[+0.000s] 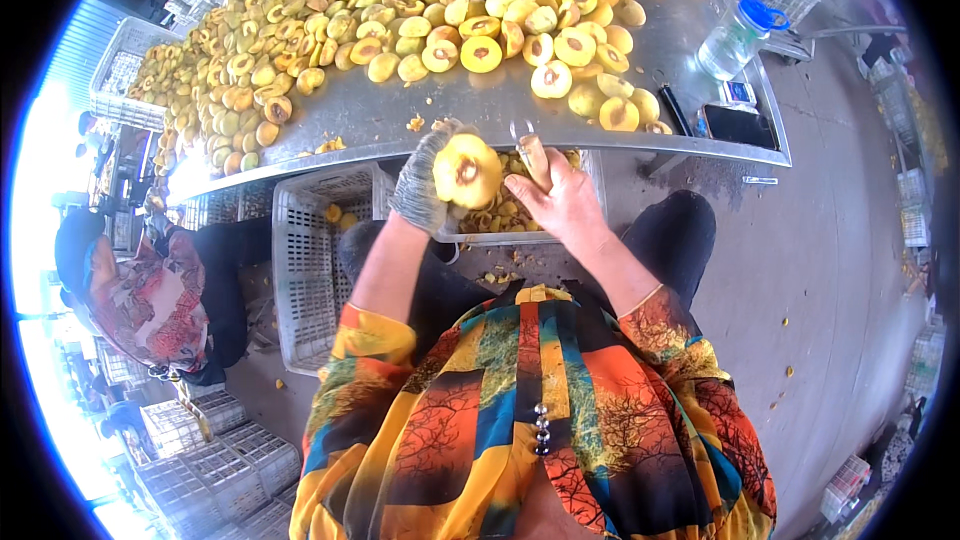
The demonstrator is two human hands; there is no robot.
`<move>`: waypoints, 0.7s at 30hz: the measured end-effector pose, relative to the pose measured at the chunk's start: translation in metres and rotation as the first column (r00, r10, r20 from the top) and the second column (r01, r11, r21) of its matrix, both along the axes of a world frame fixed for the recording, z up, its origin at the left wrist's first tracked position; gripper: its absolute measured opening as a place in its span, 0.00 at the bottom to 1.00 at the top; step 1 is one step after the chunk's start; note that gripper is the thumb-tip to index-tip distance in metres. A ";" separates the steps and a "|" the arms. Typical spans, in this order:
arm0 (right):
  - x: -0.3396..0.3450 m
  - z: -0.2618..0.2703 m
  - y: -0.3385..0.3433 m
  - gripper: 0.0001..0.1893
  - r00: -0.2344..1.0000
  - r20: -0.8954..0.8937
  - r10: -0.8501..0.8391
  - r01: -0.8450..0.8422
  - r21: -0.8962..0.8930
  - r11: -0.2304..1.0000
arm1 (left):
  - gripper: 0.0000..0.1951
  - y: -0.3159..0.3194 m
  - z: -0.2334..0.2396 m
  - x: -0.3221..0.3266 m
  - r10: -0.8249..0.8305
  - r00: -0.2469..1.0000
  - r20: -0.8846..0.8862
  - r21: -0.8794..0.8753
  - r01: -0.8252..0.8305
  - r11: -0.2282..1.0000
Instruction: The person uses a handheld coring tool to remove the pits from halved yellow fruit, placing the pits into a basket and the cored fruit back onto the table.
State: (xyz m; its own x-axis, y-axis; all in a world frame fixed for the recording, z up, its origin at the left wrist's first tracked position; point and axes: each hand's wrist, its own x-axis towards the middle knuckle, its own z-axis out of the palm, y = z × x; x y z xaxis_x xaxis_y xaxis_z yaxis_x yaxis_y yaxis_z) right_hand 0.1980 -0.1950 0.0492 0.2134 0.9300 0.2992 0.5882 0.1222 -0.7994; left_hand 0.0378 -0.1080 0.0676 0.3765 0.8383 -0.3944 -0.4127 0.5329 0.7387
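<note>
My left hand (418,184), in a grey knit glove, holds a yellow peach half (480,187) with its cut face and reddish pit cavity turned up. In my bare right hand (566,199) is a wooden-handled pitting tool (533,157), its metal loop pointing away from me. The loop is apart from the fruit. Both hands are at the near edge of a stainless steel table (360,109). A large heap of peach halves (420,26) covers much of its far side. Below my hands, a plastic crate (600,184) contains peach scraps (487,221).
A white plastic crate (311,270) with a few yellow pieces stands left of my legs. A blue-lidded bottle (731,41), a phone (740,126) and a black stick-like object (675,111) rest at the table's right end. Another person (154,292) sits at left, near stacked crates (217,465).
</note>
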 end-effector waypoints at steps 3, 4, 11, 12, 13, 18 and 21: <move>-0.002 0.015 0.004 0.27 0.963 -0.125 0.238 -0.240 0.002 0.971 | 0.22 0.003 -0.007 -0.008 -0.319 0.945 -0.076 -0.205 0.298 0.932; -0.004 0.013 0.006 0.29 0.940 -0.143 0.308 -0.307 0.035 0.951 | 0.24 -0.001 0.010 0.000 -0.357 0.908 -0.219 -0.161 0.327 0.931; -0.021 0.014 0.001 0.23 0.447 -0.891 -0.072 -0.267 -0.210 0.941 | 0.32 -0.030 0.018 0.011 -0.125 0.992 -0.010 0.228 0.124 0.966; -0.037 0.021 -0.002 0.24 0.426 -0.890 -0.161 -0.203 -0.267 0.942 | 0.30 -0.031 -0.002 0.016 -0.021 0.996 0.083 0.248 0.000 0.969; -0.048 0.014 -0.005 0.26 0.354 -0.917 -0.182 -0.219 -0.271 0.937 | 0.28 -0.031 -0.010 0.018 0.038 0.970 0.239 0.115 -0.067 0.991; -0.048 -0.019 -0.012 0.22 0.808 -0.586 -0.060 -0.178 -0.340 0.923 | 0.19 -0.025 -0.025 0.018 0.241 0.922 0.302 -0.197 -0.186 0.962; -0.042 -0.039 -0.022 0.18 0.962 -0.264 0.064 -0.104 -0.140 0.985 | 0.20 -0.026 -0.026 0.011 0.218 0.949 0.229 -0.237 -0.163 0.958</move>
